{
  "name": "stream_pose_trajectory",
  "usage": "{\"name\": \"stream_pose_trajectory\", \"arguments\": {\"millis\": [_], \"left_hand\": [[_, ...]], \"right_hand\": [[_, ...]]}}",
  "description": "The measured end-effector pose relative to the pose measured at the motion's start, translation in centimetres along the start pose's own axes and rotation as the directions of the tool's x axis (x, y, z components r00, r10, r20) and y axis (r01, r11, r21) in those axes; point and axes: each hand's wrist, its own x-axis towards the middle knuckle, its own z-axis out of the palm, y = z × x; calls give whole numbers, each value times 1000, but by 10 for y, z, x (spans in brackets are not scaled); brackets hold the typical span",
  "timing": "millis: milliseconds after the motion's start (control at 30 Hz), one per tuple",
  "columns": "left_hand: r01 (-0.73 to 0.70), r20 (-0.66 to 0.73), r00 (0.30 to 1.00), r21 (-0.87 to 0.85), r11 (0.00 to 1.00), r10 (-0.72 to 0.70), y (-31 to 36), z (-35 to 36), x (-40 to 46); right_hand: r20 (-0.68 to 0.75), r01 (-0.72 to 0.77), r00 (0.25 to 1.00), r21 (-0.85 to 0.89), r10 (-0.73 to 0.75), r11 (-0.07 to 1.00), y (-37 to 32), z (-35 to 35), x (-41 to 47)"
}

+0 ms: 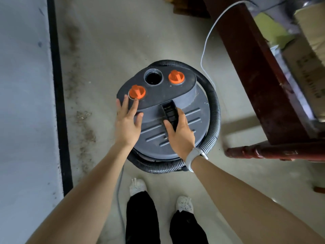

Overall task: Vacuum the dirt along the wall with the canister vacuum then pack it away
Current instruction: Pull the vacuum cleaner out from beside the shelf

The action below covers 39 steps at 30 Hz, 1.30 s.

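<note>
right hand: my right hand (180,131) grips the black handle (170,114) on the vacuum (165,110) lid, fingers curled round it.
left hand: my left hand (127,120) lies flat and relaxed on the lid, fingertips at the nearer orange knob (137,92); it holds nothing.
vacuum: it stands on the floor (109,43) in front of my shoes, with the hose (213,110) coiled round the body.
dirt: brown dirt (86,124) streaks the floor beside the wall (22,85), so the cleaning looks undone.
risk, lift: if I lift by the handle, the loose hose may slip off and drag.
risk, cable: the white cable (208,41) trails close behind; it could snag.
risk, furniture: the wooden furniture (255,71) stands near on my right; a swing could knock it.
</note>
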Motion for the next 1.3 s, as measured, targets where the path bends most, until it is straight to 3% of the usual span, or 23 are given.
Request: {"name": "stream_pose_trajectory", "arguments": {"millis": [200, 300, 367, 433, 500, 533, 567, 633, 867, 1000, 1167, 1300], "left_hand": [[-43, 83, 995, -153, 987, 56, -10, -18, -1], [206, 21, 978, -231, 951, -207, -26, -18, -31], [398, 123, 918, -283, 873, -378, -35, -11, -50], [624, 351, 781, -410, 665, -516, -37, -2, -58], [807, 540, 567, -514, 290, -622, -33, 3, -54], [829, 590, 487, -544, 129, -644, -32, 4, -49], [825, 606, 443, -564, 37, -661, -34, 5, -44], [810, 607, 407, -585, -37, -683, -40, 5, -36], [743, 601, 458, -664, -89, -655, -36, -9, -33], [749, 617, 417, -649, -131, -667, -19, -17, -36], [750, 608, 431, -653, -111, -667, 8, -29, -34], [722, 642, 491, -678, -137, -590, 29, -42, -35]], "right_hand": [[-58, -68, 996, 7, 68, 998, -5, 11, -2], [-72, -106, 992, -7, 105, 994, 3, 12, -16], [-113, -96, 990, -72, 88, 993, 11, 16, -32], [-171, -89, 983, -140, 64, 986, 16, 21, -47], [-217, -89, 974, -127, 60, 988, 19, 27, -53], [-228, -91, 972, -109, 64, 990, 19, 28, -54], [-235, -91, 970, -96, 67, 991, 19, 29, -53], [-240, -79, 969, -91, 55, 993, 20, 28, -53], [-200, -37, 980, -114, 14, 993, 21, 18, -53], [-148, -31, 989, -157, 8, 987, 20, 9, -61], [-122, 157, 963, -474, -241, 867, 27, -5, -81], [-31, 342, 909, -515, -416, 786, 23, -15, -74]]}}
